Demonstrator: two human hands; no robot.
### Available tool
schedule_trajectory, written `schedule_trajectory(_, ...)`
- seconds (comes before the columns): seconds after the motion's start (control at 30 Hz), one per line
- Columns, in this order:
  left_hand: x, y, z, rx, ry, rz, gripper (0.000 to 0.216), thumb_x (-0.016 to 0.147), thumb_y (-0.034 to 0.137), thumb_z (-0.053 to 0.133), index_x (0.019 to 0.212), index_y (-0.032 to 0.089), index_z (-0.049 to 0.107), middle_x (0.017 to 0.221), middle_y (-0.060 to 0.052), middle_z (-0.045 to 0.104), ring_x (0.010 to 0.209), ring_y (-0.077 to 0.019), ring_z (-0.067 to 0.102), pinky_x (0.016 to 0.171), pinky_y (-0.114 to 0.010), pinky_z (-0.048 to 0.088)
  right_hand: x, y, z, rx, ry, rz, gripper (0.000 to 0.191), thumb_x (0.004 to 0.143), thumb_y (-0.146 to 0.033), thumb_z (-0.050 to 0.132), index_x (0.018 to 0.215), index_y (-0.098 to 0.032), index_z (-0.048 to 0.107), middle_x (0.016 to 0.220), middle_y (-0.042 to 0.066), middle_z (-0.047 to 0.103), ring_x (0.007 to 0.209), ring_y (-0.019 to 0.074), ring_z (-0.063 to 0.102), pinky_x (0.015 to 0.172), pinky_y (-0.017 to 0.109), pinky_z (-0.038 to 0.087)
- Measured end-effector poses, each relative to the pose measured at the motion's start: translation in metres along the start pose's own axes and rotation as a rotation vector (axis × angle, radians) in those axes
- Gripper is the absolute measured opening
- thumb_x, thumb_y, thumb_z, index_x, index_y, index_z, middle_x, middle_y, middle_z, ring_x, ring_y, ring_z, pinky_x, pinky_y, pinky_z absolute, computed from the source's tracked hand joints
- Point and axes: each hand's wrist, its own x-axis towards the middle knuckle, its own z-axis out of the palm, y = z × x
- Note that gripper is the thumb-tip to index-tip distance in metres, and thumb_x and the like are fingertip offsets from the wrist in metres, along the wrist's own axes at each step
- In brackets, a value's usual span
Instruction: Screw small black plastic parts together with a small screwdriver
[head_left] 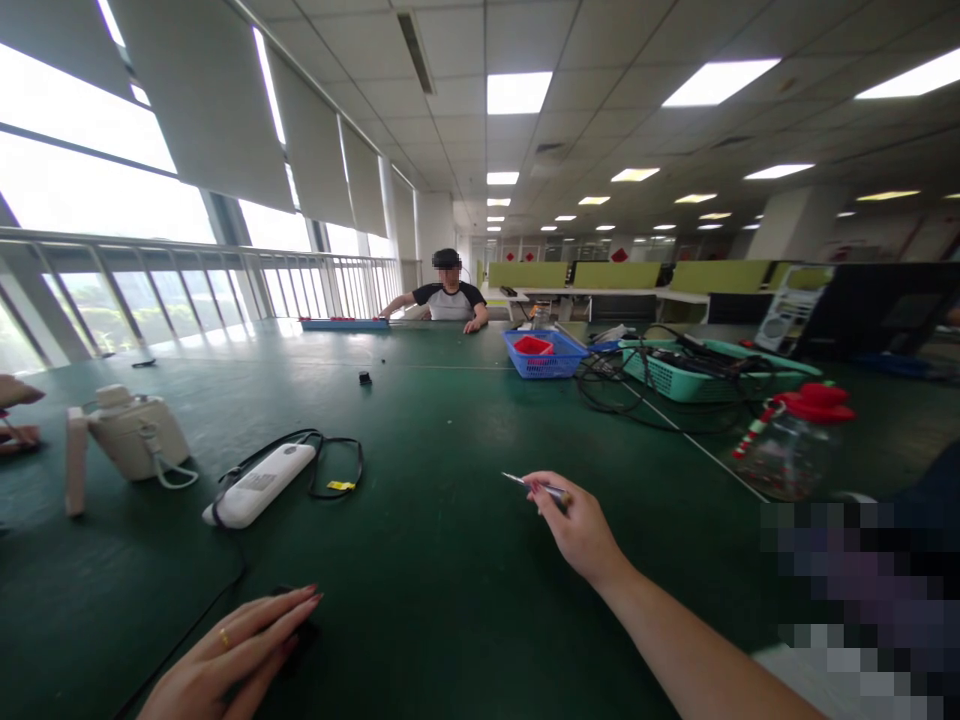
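Note:
In my right hand, a slim screwdriver is pinched between thumb and fingers. Its thin tip points left above the green table, touching nothing. At the lower left, my left hand lies low over the table with long fingers close together. The fingers rest around a small black object, mostly covered by them, so its kind cannot be made out. Beyond the left hand lies a white power strip with a black cord looped by it.
A beige bottle stands left, near another person's hand. A small black block lies farther off. Blue basket, teal basket with cables and red-lidded jar stand right. Across the table sits a person.

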Motion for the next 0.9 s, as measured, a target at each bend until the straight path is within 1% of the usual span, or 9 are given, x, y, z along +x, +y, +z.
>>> schedule_trajectory(0.13, -0.001, -0.005, 0.001, 0.017, -0.035, 0.04, 0.042, 0.089, 0.039, 0.057, 0.131, 0.041, 0.056, 0.128, 0.004, 0.065, 0.111, -0.0184, 0.066, 0.094, -0.025, 0.053, 0.0, 0.0, 0.0, 0.009, -0.011, 0.013, 0.032, 0.094, -0.044, 0.044, 0.104, -0.022, 0.065, 0.085, 0.004, 0.063, 0.068, 0.0186, 0.055, 0.06, 0.031, 0.044)
schedule_trajectory(0.23, -0.002, -0.008, 0.0, -0.003, -0.047, 0.08, 0.047, 0.09, 0.027, 0.052, 0.135, 0.041, 0.053, 0.132, 0.004, 0.062, 0.114, -0.0176, 0.065, 0.095, -0.024, 0.051, 0.0, 0.0, 0.0, 0.005, -0.009, 0.009, 0.032, 0.094, -0.044, 0.044, 0.104, -0.023, 0.066, 0.085, 0.004, 0.063, 0.066, 0.0179, 0.054, 0.059, 0.03, 0.044)
schedule_trajectory(0.33, -0.003, -0.007, -0.002, -0.008, -0.052, 0.108, 0.057, 0.087, 0.015, 0.046, 0.137, 0.04, 0.05, 0.136, 0.005, 0.06, 0.116, -0.0166, 0.063, 0.098, -0.024, 0.049, 0.0, 0.001, 0.0, -0.005, -0.007, -0.002, 0.032, 0.095, -0.044, 0.044, 0.104, -0.023, 0.066, 0.085, 0.003, 0.064, 0.066, 0.0173, 0.054, 0.06, 0.03, 0.044)
schedule_trajectory(0.43, -0.003, -0.006, -0.004, 0.019, -0.073, 0.115, 0.063, 0.083, 0.011, 0.044, 0.138, 0.041, 0.048, 0.136, 0.006, 0.059, 0.115, -0.0155, 0.063, 0.098, -0.023, 0.048, 0.0, 0.001, 0.0, -0.012, 0.004, -0.009, 0.031, 0.095, -0.043, 0.044, 0.104, -0.023, 0.066, 0.087, 0.003, 0.064, 0.069, 0.0175, 0.055, 0.061, 0.03, 0.044)
schedule_trajectory(0.53, -0.003, -0.007, -0.005, 0.028, -0.085, 0.096, 0.061, 0.085, 0.011, 0.044, 0.137, 0.041, 0.049, 0.135, 0.006, 0.06, 0.114, -0.0146, 0.064, 0.096, -0.021, 0.048, 0.0, 0.002, 0.001, -0.011, 0.003, -0.006, 0.031, 0.095, -0.044, 0.044, 0.104, -0.023, 0.066, 0.084, 0.003, 0.064, 0.066, 0.0168, 0.054, 0.058, 0.029, 0.043)
schedule_trajectory(0.63, -0.002, -0.008, -0.007, 0.008, -0.097, 0.063, 0.055, 0.088, 0.015, 0.045, 0.135, 0.042, 0.052, 0.134, 0.006, 0.061, 0.113, -0.015, 0.065, 0.095, -0.022, 0.049, 0.0, 0.001, 0.0, -0.007, 0.0, -0.005, 0.032, 0.095, -0.044, 0.044, 0.104, -0.023, 0.066, 0.083, 0.003, 0.064, 0.063, 0.0165, 0.053, 0.057, 0.029, 0.043)
schedule_trajectory(0.8, 0.004, -0.005, -0.015, -0.021, -0.198, 0.0, 0.048, 0.089, 0.021, 0.05, 0.131, 0.044, 0.056, 0.134, 0.006, 0.061, 0.113, -0.0165, 0.065, 0.095, -0.023, 0.049, -0.001, -0.001, -0.001, -0.013, 0.002, 0.013, 0.031, 0.094, -0.043, 0.045, 0.104, -0.023, 0.066, 0.087, 0.004, 0.065, 0.069, 0.018, 0.057, 0.06, 0.03, 0.045)
schedule_trajectory(0.9, 0.008, -0.003, -0.019, -0.045, -0.23, -0.039, 0.046, 0.089, 0.021, 0.049, 0.129, 0.044, 0.058, 0.134, 0.006, 0.061, 0.115, -0.0173, 0.064, 0.097, -0.025, 0.048, 0.0, -0.001, 0.0, -0.008, -0.003, 0.014, 0.031, 0.094, -0.043, 0.045, 0.104, -0.023, 0.066, 0.088, 0.004, 0.065, 0.069, 0.0183, 0.057, 0.061, 0.03, 0.046)
